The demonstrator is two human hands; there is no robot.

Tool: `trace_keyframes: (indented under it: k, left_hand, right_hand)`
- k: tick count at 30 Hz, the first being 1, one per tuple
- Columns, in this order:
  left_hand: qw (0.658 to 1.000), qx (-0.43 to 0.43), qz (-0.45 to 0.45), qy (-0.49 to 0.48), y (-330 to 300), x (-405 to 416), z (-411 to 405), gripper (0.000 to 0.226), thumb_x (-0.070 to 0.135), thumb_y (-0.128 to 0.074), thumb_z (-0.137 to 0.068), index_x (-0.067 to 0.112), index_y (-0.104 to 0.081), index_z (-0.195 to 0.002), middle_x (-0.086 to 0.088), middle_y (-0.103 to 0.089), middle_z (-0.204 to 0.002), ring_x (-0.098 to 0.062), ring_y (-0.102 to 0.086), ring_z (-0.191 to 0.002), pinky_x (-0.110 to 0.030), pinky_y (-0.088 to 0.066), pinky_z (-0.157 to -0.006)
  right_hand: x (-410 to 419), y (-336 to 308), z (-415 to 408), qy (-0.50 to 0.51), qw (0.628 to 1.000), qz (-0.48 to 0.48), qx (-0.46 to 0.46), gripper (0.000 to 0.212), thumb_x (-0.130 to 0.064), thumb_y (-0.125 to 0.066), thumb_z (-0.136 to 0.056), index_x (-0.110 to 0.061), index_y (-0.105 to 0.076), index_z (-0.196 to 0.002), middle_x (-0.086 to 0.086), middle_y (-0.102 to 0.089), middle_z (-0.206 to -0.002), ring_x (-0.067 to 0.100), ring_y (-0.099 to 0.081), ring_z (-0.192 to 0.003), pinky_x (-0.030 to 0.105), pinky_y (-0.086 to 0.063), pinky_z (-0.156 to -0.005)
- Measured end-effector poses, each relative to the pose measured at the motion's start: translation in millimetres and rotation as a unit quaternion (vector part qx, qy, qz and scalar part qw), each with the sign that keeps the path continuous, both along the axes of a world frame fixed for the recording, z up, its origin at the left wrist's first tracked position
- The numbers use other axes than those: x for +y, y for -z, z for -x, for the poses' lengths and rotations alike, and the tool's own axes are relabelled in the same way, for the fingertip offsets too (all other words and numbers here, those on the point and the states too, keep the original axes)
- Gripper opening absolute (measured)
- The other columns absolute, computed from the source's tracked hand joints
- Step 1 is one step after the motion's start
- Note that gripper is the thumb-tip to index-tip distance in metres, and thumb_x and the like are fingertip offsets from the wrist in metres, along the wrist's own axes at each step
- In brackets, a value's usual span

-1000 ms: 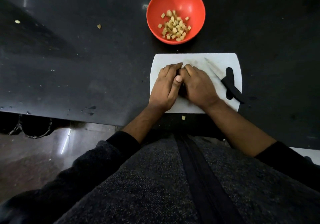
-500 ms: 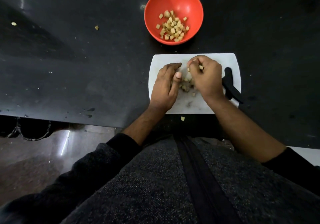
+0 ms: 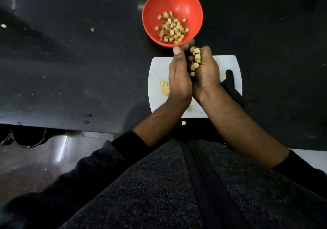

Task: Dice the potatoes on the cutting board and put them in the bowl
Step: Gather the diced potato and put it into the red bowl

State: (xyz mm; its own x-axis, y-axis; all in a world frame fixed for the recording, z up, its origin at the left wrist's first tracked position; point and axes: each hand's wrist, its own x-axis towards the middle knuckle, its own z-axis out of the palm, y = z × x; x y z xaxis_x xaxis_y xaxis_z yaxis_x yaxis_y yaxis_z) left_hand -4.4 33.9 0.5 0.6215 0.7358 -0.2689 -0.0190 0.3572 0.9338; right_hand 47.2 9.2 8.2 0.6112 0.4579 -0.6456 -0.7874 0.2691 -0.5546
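Pale yellow potato cubes (image 3: 195, 60) are what we've got scooped up right now, sandwiched between our two hands held edge-up and pressed together like a clamshell. The right hand (image 3: 206, 71) is curled around the handful from one side, the left hand (image 3: 179, 76) is flatter and walls it in from the other, thumb tip up by the rim. So both are holding potato, neither is loose or spread.

The thing that matters for what comes next: the red bowl (image 3: 194, 4) sits straight ahead of the hands, past the far edge of the cutting board (image 3: 228, 64). Our fingertips look level with the bowl's near rim, maybe touching it, hard to say. It already has a decent pile of diced potato (image 3: 172, 27) in the bottom. We'd guess the load just needs to go a little more forward over the rim before we let the hands part, otherwise cubes land on the counter.

A few leftover pieces (image 3: 164, 87) sit on the board's left part, partly hidden by the left hand, so we reckon there's one more scoop after this. One stray cube (image 3: 183, 123) lies on the black counter (image 3: 70, 69) just off the board's near edge. The black-handled knife (image 3: 231, 89) is parked on the board's right side, half under the right wrist.
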Motion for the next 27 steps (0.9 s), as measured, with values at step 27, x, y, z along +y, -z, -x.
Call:
trace_keyframes:
  k: [27]
  left_hand:
    - [0.964, -0.038, 0.251, -0.079, -41, 116, -62, 0.082, 0.071, -0.019, -0.099, 0.009, -0.063, -0.13, -0.009, -0.07, -0.118, -0.027, -0.068, -0.108, -0.043, -0.057, -0.09]
  right_hand:
    - [94, -40, -51, -0.004, 0.994, 0.094, -0.064, 0.057, -0.053, -0.036, -0.102, -0.01, -0.07, -0.116, 0.007, -0.073, -0.105, 0.02, -0.071, -0.09, 0.032, -0.056, -0.068]
